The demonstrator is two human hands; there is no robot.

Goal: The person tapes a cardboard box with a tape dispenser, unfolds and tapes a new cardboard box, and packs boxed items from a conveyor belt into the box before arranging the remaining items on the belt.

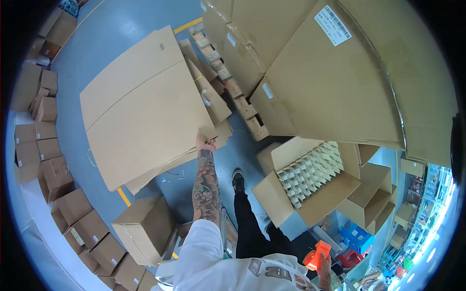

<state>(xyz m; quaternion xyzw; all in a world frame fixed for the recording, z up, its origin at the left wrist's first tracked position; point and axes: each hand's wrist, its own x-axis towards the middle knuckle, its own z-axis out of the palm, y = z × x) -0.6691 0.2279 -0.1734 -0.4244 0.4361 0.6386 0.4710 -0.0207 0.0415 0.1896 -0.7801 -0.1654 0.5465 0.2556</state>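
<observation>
My left hand [206, 143] is closed on the near right corner of a large flat cardboard sheet [145, 106], which lies on top of a stack of flattened cardboard. The arm is stretched forward. My right hand [324, 269], low in the view beside my body, holds an orange tape dispenser [318, 257]. An open carton [331, 190] with white divider inserts [310, 169] stands to the right of my legs, its flaps spread out.
Tall stacked cartons [335, 77] rise at the upper right beside a wooden pallet [235, 89]. A closed box [145, 228] stands at the lower left. More boxes [92, 228] line the left wall. A blue crate [357, 236] is at the lower right.
</observation>
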